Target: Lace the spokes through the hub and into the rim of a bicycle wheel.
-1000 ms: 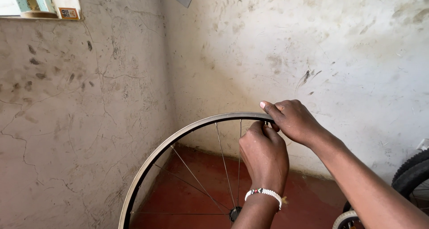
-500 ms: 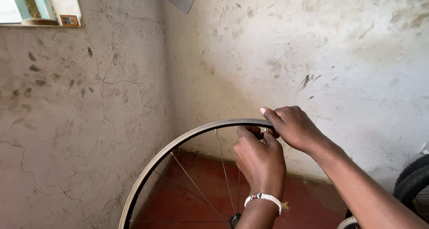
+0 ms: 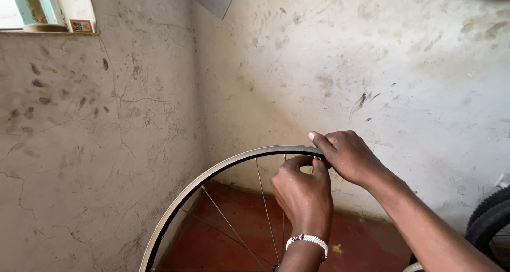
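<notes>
A bare metal bicycle wheel rim [image 3: 212,171] with thin spokes [image 3: 263,208] stands upright in front of me, in the corner of a room. My right hand [image 3: 348,155] rests on top of the rim, fingers curled over its edge. Just below, on the near side of the rim, my left hand [image 3: 303,195] pinches at the rim's top with thumb and fingers. A beaded bracelet [image 3: 308,240] sits on my left wrist. What the fingers pinch is hidden.
Stained, cracked plaster walls [image 3: 106,144] meet in a corner behind the wheel. The floor [image 3: 234,240] is red. A knobby black tyre [image 3: 491,219] shows at the right edge. A window sill [image 3: 48,30] is at upper left.
The wheel and both hands sit lower in view than a second ago. My left hand has closed in under the rim's top, beside my right hand.
</notes>
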